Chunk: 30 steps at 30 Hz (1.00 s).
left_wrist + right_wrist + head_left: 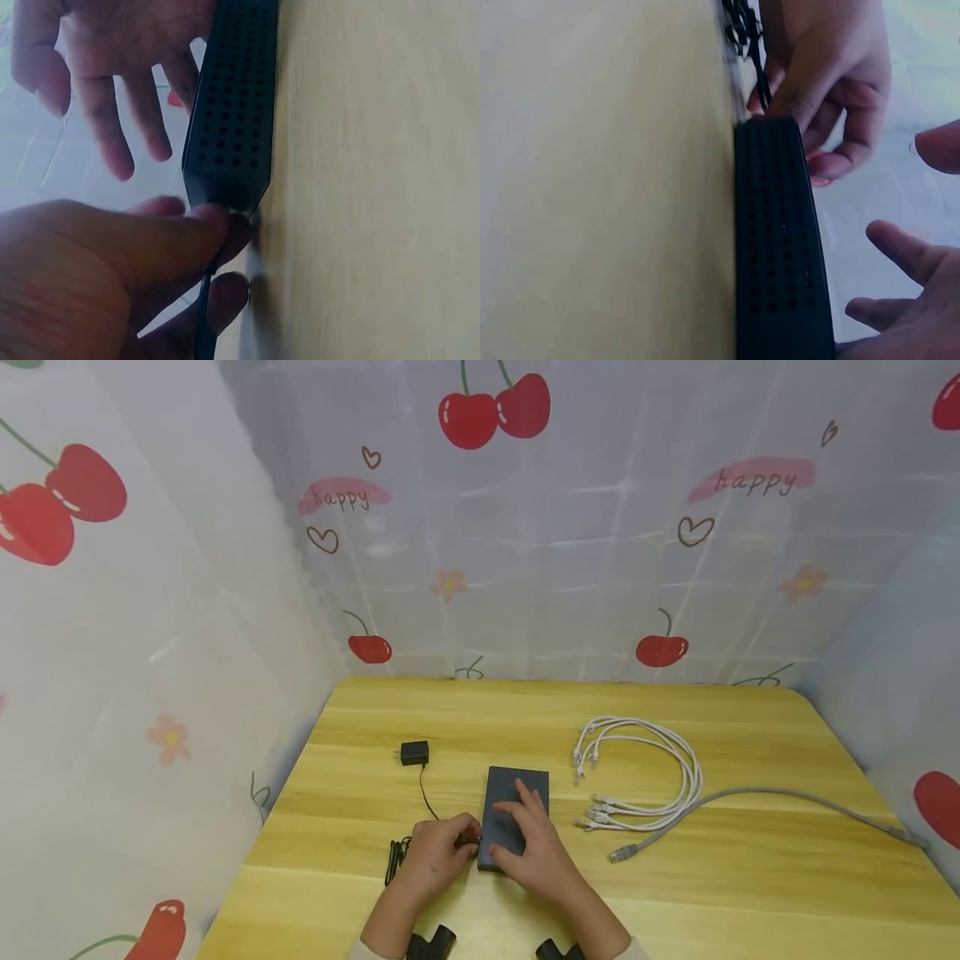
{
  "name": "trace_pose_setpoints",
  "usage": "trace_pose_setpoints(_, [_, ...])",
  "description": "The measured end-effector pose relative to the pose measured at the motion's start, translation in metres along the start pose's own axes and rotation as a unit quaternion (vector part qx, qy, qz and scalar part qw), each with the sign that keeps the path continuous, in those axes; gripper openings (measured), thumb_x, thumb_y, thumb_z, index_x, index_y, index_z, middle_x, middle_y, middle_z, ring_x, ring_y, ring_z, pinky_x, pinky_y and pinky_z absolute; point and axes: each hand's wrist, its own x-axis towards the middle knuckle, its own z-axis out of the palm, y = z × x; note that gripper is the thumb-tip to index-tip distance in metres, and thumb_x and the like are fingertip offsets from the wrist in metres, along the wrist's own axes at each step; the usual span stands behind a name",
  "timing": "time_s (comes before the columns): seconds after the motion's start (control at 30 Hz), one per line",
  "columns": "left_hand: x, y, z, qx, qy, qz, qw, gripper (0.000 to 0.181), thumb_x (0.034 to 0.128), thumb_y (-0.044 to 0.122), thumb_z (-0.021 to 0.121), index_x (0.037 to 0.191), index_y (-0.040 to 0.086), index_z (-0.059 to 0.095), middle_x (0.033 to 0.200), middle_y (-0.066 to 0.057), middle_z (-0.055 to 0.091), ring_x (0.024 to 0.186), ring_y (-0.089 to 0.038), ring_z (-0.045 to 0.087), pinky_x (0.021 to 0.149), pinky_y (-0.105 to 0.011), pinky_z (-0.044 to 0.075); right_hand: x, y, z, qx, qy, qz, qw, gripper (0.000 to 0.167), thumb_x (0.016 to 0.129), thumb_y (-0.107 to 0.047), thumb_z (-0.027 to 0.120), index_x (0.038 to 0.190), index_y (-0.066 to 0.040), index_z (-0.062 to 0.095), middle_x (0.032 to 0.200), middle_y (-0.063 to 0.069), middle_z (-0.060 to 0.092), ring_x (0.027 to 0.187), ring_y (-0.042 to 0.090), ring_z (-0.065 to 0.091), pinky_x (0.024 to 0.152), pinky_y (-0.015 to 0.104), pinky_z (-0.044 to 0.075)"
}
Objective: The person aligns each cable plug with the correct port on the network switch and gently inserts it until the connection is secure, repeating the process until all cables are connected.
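Your left hand (442,852) is pinching a cable (203,319); right hand (537,850), spread, touching a box (504,827); cherry-print sheeting (540,552) edging the wooden table (750,885).

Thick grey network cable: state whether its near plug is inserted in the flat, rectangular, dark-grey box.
No, its near plug lies on the yellow wooden table, apart from the box.
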Motion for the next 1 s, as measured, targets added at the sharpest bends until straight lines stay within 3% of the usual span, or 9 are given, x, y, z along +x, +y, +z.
trace_pose_setpoints(0.1, [-0.002, 0.003, -0.002, 0.015, -0.018, -0.021, 0.9995, 0.025, 0.089, 0.018, 0.075, 0.111, 0.029, 0.069, 0.09, 0.021, 0.07, 0.088, -0.004, 0.063, 0.1, -0.062, 0.032, -0.001, 0.0, -0.004, 0.005, -0.018, 0.007, 0.9998, 0.049, 0.091, -0.02, 0.068, 0.138, -0.013, 0.057, 0.166, 0.017, 0.012, 0.148, 0.051, 0.009, 0.106, 0.075, 0.023])
trace_pose_setpoints(0.17, [-0.003, 0.006, -0.003, 0.026, -0.017, -0.027, 0.9992, 0.027, 0.0901, 0.019, 0.075, 0.115, 0.028, 0.069, 0.094, 0.019, 0.071, 0.094, -0.009, 0.063, 0.101, -0.066, 0.029, -0.002, 0.0, -0.01, 0.006, -0.031, 0.001, 0.9995, 0.05, 0.091, -0.02, 0.068, 0.139, -0.013, 0.056, 0.166, 0.015, 0.012, 0.149, 0.048, 0.015, 0.105, 0.072, 0.028])
trace_pose_setpoints(0.33, [-0.004, 0.014, -0.003, 0.048, 0.003, -0.015, 0.9987, 0.025, 0.0937, 0.026, 0.069, 0.119, 0.028, 0.069, 0.109, 0.015, 0.07, 0.106, -0.017, 0.062, 0.102, -0.065, 0.031, -0.01, 0.007, -0.03, -0.025, -0.061, -0.033, 0.9973, 0.05, 0.091, -0.019, 0.07, 0.138, -0.013, 0.056, 0.165, 0.011, 0.022, 0.146, 0.037, 0.032, 0.104, 0.062, 0.038])
trace_pose_setpoints(0.47, [-0.005, 0.019, -0.004, 0.052, 0.012, 0.009, 0.9986, 0.029, 0.0945, 0.032, 0.068, 0.124, 0.028, 0.067, 0.13, 0.008, 0.064, 0.122, -0.024, 0.057, 0.103, -0.064, 0.034, -0.018, 0.014, -0.046, -0.092, -0.074, -0.049, 0.9918, 0.05, 0.09, -0.02, 0.075, 0.136, -0.012, 0.059, 0.159, 0.009, 0.037, 0.142, 0.035, 0.04, 0.104, 0.058, 0.041])
trace_pose_setpoints(0.67, [-0.006, 0.025, -0.005, 0.056, -0.063, 0.045, 0.9954, 0.052, 0.0935, 0.046, 0.065, 0.143, 0.035, 0.054, 0.16, 0.001, 0.036, 0.146, -0.035, 0.032, 0.105, -0.076, 0.022, -0.029, 0.016, -0.065, -0.202, -0.109, -0.037, 0.9725, 0.058, 0.087, -0.022, 0.077, 0.14, -0.011, 0.057, 0.156, 0.01, 0.042, 0.14, 0.042, 0.04, 0.104, 0.062, 0.038])
trace_pose_setpoints(0.87, [-0.006, 0.028, -0.003, 0.04, -0.114, 0.042, 0.9917, 0.059, 0.0892, 0.054, 0.068, 0.144, 0.043, 0.05, 0.163, 0.006, 0.028, 0.152, -0.032, 0.019, 0.107, -0.078, 0.006, -0.036, 0.019, -0.08, -0.259, -0.102, -0.035, 0.9598, 0.066, 0.079, -0.018, 0.082, 0.14, -0.009, 0.058, 0.154, 0.012, 0.044, 0.14, 0.046, 0.037, 0.105, 0.064, 0.036])
trace_pose_setpoints(1.0, [-0.007, 0.025, -0.002, 0.036, -0.13, 0.042, 0.9901, 0.06, 0.0881, 0.053, 0.07, 0.144, 0.043, 0.051, 0.162, 0.007, 0.029, 0.151, -0.035, 0.018, 0.107, -0.078, 0.005, -0.041, 0.026, -0.086, -0.279, -0.092, -0.038, 0.9551, 0.068, 0.077, -0.017, 0.084, 0.139, -0.008, 0.059, 0.152, 0.013, 0.046, 0.14, 0.046, 0.038, 0.107, 0.061, 0.035])
